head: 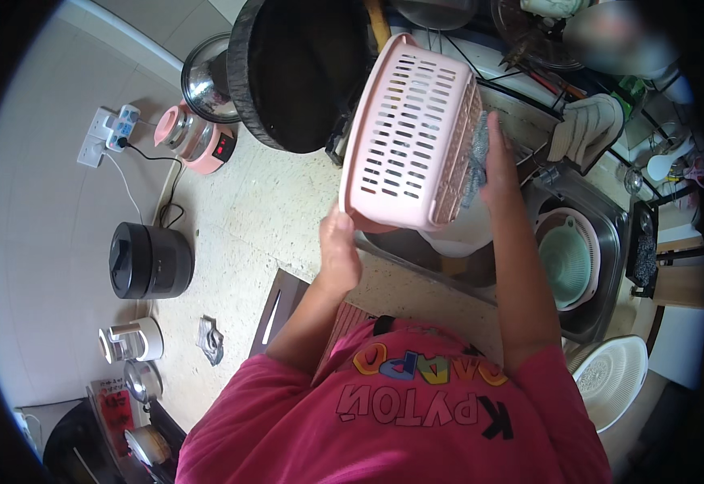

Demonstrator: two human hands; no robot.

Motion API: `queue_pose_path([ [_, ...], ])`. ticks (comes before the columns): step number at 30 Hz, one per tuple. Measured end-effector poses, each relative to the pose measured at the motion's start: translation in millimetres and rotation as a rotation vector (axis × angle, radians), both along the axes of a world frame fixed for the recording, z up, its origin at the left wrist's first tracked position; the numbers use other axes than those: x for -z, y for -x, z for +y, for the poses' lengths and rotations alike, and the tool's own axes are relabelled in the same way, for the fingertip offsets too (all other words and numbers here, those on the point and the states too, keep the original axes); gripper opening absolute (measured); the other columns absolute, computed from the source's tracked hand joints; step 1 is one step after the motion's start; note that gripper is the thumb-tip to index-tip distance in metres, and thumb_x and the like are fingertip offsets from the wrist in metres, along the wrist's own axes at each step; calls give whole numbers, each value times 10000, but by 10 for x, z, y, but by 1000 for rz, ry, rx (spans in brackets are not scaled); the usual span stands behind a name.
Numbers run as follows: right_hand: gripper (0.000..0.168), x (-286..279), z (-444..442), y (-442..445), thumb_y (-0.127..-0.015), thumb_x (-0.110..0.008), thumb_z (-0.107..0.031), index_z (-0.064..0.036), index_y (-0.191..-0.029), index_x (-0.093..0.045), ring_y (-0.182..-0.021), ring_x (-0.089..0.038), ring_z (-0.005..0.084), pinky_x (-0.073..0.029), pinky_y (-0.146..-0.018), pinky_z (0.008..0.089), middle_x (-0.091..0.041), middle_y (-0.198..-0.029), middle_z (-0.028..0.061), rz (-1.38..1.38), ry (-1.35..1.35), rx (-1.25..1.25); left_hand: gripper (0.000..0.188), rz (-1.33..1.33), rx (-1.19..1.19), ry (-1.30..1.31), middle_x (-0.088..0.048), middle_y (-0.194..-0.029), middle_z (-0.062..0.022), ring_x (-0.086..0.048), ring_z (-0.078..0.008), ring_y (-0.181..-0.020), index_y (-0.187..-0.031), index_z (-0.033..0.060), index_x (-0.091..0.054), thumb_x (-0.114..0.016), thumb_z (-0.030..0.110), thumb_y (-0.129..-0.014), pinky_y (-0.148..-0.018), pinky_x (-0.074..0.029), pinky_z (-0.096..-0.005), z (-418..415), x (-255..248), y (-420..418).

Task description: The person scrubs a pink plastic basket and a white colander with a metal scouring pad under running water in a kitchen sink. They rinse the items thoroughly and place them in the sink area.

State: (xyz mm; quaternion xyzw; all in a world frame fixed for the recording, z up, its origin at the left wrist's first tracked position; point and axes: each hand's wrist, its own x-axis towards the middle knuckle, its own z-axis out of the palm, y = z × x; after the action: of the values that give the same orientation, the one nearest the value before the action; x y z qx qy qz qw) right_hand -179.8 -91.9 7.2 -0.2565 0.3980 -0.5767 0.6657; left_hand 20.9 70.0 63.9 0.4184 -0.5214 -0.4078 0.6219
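A pink slotted plastic basket is tipped on its side above the sink. My left hand grips its rim at the lower left corner, with the thumb on the outside. On the other side, my right hand presses a grey cloth against the basket's brownish, stained-looking base; some of its fingers are hidden. Partly behind the basket, a whitish translucent item lies in the near sink basin. In the other basin sit a green colander and a pinkish one around it.
A large dark pan stands at the upper left of the basket. On the counter are a pink electric kettle, a black rice cooker and a crumpled cloth. A white colander is right of my body; a striped mitt hangs behind the sink.
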Motion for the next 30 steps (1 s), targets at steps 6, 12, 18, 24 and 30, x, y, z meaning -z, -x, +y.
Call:
queue_pose_path([
  [6, 466, -274, 253, -154, -926, -506, -380, -13, -1213, -511, -1059, -529, 202, -384, -941, 313, -560, -1166, 124, 435, 385, 287, 409, 19, -76, -340, -626, -842, -88, -570, -143, -704, -1078, -48, -551, -459, 254, -818, -637, -464, -274, -237, -397, -395],
  [12, 352, -528, 459, -143, -932, -517, -281, -27, -1173, -552, -1027, -544, 187, -397, -922, 304, -582, -1140, 113, 593, 540, 394, 306, -238, 17, -247, -622, -886, -63, -572, -94, -689, -1115, -41, -525, -523, 69, -829, -632, -468, -225, -234, -769, -588],
  [18, 294, -784, 508, -176, -922, -539, -214, -41, -1158, -556, -1003, -566, 194, -408, -921, 306, -603, -1121, 110, 624, 703, 414, 401, 309, -12, 6, -616, -1004, -115, -594, -132, -890, -1157, -48, -496, -503, 0, -759, -663, -481, -224, -280, -692, -85],
  [24, 358, -1004, 679, -181, -900, -462, -74, -5, -1250, -429, -1179, -450, 216, -319, -1012, 325, -497, -1256, 139, 1047, 987, 463, 438, 507, -160, -261, -659, -894, -124, -634, -156, -779, -985, -29, -619, -544, 395, -911, -721, -515, -292, -481, -592, 149],
  [30, 452, -1065, 704, -239, -747, -564, 60, -34, -1181, -479, -975, -557, 242, -428, -873, 315, -571, -1072, 111, 762, 1088, 329, 507, 710, -53, -286, -627, -1047, -145, -627, -214, -924, -1122, -32, -551, -534, 424, -900, -821, -517, -376, -519, -514, 107],
])
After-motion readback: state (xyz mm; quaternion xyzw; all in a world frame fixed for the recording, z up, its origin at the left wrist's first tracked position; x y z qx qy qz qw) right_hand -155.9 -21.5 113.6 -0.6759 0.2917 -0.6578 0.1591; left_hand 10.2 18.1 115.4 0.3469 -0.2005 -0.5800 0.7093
